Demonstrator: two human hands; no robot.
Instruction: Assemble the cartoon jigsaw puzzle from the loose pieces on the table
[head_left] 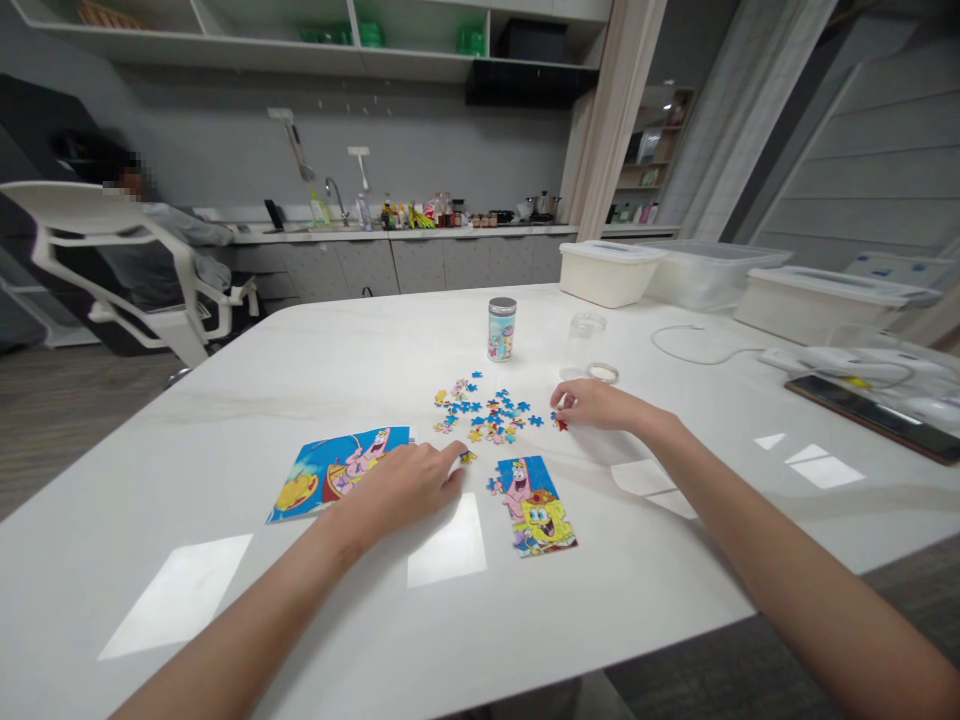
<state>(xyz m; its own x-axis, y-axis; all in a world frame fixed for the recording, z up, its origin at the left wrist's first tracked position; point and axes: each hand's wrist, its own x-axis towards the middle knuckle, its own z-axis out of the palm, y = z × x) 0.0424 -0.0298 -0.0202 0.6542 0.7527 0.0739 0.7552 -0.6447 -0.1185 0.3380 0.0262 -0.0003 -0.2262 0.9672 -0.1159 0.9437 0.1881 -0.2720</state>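
The grip of the left hand (420,478) is at a yellowish piece (469,457), but whether it holds or only touches it I cannot tell; the grip of the right hand (594,404) is curled over a red piece (562,424), its hold equally unclear. Between the forearms, on the near part of the white table (337,620), lies a joined puzzle section (544,515) with a ragged left edge. It looks like the smaller share of the picture; the loose pieces (491,408), still unjoined, are scattered just beyond it. To the left lies a printed sheet (330,470), its near right part covered by the left hand. A printed tin (502,332) stands upright on the far side of the pieces, with a clear container (583,345) and a round lid (602,373) to its right. Farther right are lidded bins (609,275), a cable (679,350) and a dark flat device (874,415); a person (176,235) sits far left.
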